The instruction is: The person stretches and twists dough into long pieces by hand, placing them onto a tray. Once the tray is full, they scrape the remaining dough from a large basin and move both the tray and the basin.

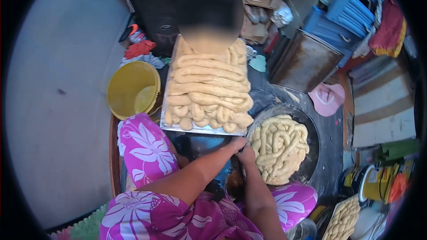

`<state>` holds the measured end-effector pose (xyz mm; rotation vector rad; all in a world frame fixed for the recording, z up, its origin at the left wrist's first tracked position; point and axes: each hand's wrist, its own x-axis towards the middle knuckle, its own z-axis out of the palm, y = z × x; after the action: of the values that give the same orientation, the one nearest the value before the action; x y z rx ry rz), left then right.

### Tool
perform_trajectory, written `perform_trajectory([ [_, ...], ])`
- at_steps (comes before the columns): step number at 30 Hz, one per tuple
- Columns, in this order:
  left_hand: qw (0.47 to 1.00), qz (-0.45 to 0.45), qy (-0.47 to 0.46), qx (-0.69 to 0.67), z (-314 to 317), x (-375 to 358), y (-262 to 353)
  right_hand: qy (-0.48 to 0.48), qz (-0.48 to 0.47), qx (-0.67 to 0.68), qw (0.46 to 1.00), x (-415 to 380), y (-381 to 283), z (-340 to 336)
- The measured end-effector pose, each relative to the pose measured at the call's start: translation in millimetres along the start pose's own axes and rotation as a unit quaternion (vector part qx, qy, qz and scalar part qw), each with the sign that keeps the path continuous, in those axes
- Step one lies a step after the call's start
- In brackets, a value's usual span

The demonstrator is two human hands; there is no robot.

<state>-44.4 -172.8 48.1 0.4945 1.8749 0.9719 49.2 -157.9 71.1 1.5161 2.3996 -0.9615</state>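
Note:
A metal tray (202, 130) piled with long ropes of pale dough (209, 80) lies in front of me. Below its right corner my left hand (239, 143) and my right hand (246, 154) are close together. Both look closed around something small and dark that I cannot make out; most fingers are hidden. To the right of my hands, a round dark pan (313, 144) contains a coiled heap of dough (280, 149).
A yellow bucket (133, 90) is left of the tray. Blue plastic chairs (349, 9) and a brown metal sheet (307, 60) are at the upper right, above a pink cap (327, 99). Another tray of shaped dough (342, 220) is at the lower right.

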Motion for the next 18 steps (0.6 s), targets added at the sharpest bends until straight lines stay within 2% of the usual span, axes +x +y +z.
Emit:
perform_trajectory([
  [2, 0.999, 0.029, -0.040, -0.007, -27, -10, -28, -0.043, -0.076, 0.092, 0.992, 9, 16, 5],
  [3, 0.999, 0.021, -0.031, -0.012, -45, -20, -33, -0.027, -0.088, 0.158, 0.983, 16, 27, 5],
  [4, 0.976, 0.083, -0.147, 0.141, -69, -34, -28, -0.013, -0.100, 0.225, 0.969, 24, 34, 1],
  [5, 0.912, 0.141, -0.257, 0.288, -90, -50, -16, -0.028, -0.043, 0.305, 0.951, 26, 33, -14],
  [6, 0.874, 0.143, -0.348, 0.309, -108, -70, 6, -0.040, 0.017, 0.380, 0.924, 27, 31, -32],
  [7, 0.828, 0.145, -0.433, 0.325, -127, -92, 35, 0.004, 0.063, 0.473, 0.879, 32, 31, -42],
  [8, 0.817, 0.126, -0.478, 0.296, -149, -116, 66, 0.047, 0.110, 0.559, 0.821, 35, 27, -47],
  [9, 0.803, 0.109, -0.521, 0.268, -170, -136, 96, 0.039, 0.103, 0.582, 0.805, 33, 16, -58],
  [10, 0.841, 0.115, -0.499, 0.176, -197, -153, 117, 0.037, 0.096, 0.606, 0.789, 29, 1, -73],
  [12, 0.894, 0.129, -0.427, -0.028, -253, -157, 125, 0.031, 0.069, 0.610, 0.789, 24, -27, -86],
  [13, 0.925, 0.179, -0.313, -0.118, -280, -149, 119, 0.021, 0.070, 0.621, 0.780, 20, -38, -89],
  [14, 0.948, 0.216, -0.138, -0.189, -302, -129, 97, 0.011, 0.072, 0.633, 0.771, 17, -47, -90],
  [15, 0.953, 0.182, 0.075, -0.231, -321, -124, 99, 0.014, 0.085, 0.595, 0.799, 17, -53, -90],
  [16, 0.901, 0.240, 0.257, -0.255, -330, -98, 81, 0.020, 0.085, 0.591, 0.802, 17, -57, -93],
  [17, 0.895, 0.202, 0.348, -0.191, -345, -87, 68, -0.002, 0.060, 0.561, 0.826, 20, -60, -98],
  [18, 0.895, 0.203, 0.345, -0.196, -348, -82, 64, -0.025, 0.036, 0.529, 0.848, 21, -61, -104],
])
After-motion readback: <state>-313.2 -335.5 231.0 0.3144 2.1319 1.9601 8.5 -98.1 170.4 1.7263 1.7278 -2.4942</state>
